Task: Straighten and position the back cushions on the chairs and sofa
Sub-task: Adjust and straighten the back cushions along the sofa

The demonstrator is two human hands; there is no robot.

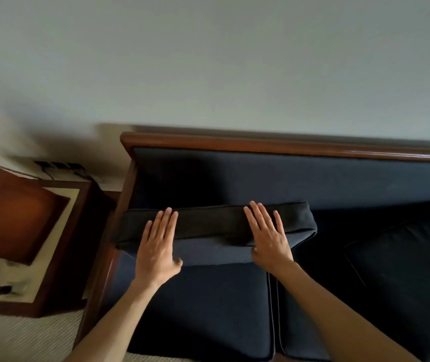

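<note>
A dark blue back cushion (214, 226) leans forward on the left end of a wood-framed sofa (261, 145), its top edge away from the padded backrest (287, 178). My left hand (157, 246) lies flat on the cushion's left part, fingers spread over its top edge. My right hand (267, 235) presses flat on its right part in the same way. Neither hand is closed around the cushion. A second dark cushion (404, 257) lies on the seat to the right.
Two blue seat cushions (208, 309) fill the sofa below my arms. A wooden side table (60, 257) with a brown lamp shade (13, 218) stands left of the sofa, with small items on it. A pale wall is behind, light carpet (26, 340) below.
</note>
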